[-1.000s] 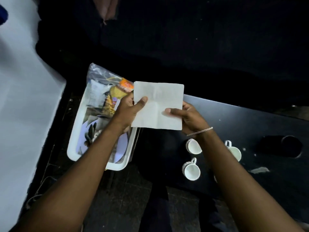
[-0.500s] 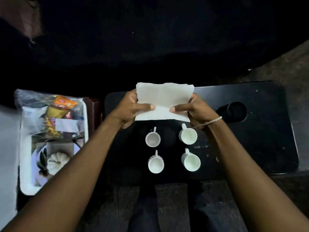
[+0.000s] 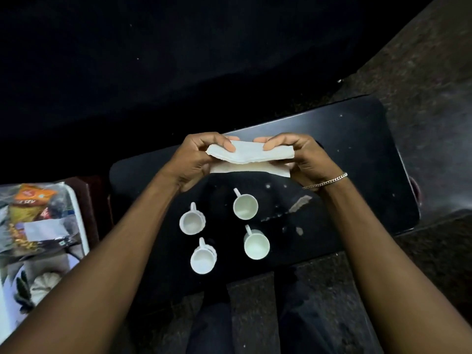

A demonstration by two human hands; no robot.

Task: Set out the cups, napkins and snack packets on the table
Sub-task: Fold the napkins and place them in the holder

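Note:
I hold a white paper napkin [image 3: 249, 158] above the far half of the black table [image 3: 357, 154], folded over along its length. My left hand [image 3: 198, 159] pinches its left end and my right hand [image 3: 297, 157] pinches its right end. Below the napkin, several white cups stand upright in a square on the table: one at the back left [image 3: 192, 222], one at the back right [image 3: 245, 206], one at the front left [image 3: 202, 260], one at the front right [image 3: 256, 245]. Snack packets [image 3: 30, 213] lie in a white tray [image 3: 79, 221] at the left.
The tray also holds a white pumpkin-shaped item [image 3: 43, 284] and clear plastic wrapping. A pale scrap [image 3: 300, 203] lies on the table right of the cups. My dark-trousered legs [image 3: 212, 325] show below the table's near edge. Dark floor surrounds the table.
The napkin has gone from a flat open sheet to a fold held between both hands. It came from over the tray to above the table, and the view swung right.

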